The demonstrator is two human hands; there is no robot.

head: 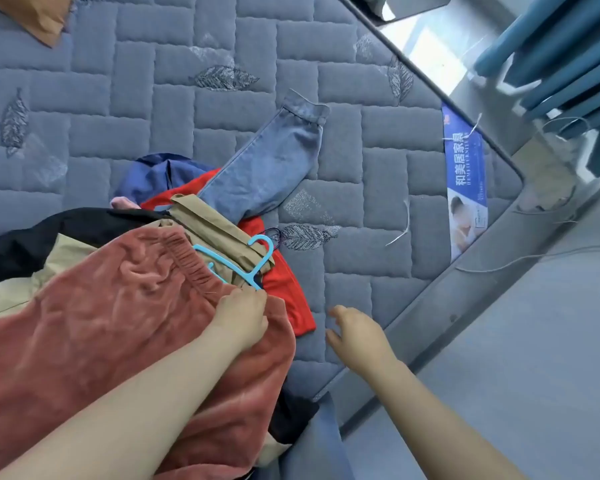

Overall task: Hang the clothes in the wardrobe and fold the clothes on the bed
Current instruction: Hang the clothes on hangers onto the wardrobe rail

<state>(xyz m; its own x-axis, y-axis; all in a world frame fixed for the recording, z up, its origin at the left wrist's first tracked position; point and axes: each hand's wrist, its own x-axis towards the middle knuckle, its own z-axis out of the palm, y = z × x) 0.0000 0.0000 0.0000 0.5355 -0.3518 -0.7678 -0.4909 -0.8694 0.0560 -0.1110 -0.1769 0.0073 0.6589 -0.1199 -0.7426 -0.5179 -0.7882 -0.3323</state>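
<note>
Clothes lie in a soft heap on the near-left part of a grey-blue quilted mattress [187,98], stitched in brick-like blocks with embroidered leaves. On top spreads a rust-pink plush garment [118,323], velvety and creased, with a gathered elastic waistband. A thin light-blue plastic hanger [253,261] rests against that band, its hook curling over a folded khaki cotton garment [215,226]. The left hand [243,317] lies on the plush garment with fingers curled onto its edge, fingertips touching the hanger's lower end; whether they also hold the hanger cannot be told. The right hand [357,332] hovers just beside the pile over bare mattress, fingers loosely apart, holding nothing. Beneath the khaki lie a smooth red garment [284,289], a black garment [49,237] and a navy one [153,174]. A faded denim trouser leg [267,168] stretches away from the heap, its hem turned up. A glossy printed label [465,181] lies on the mattress near its right edge.
</note>
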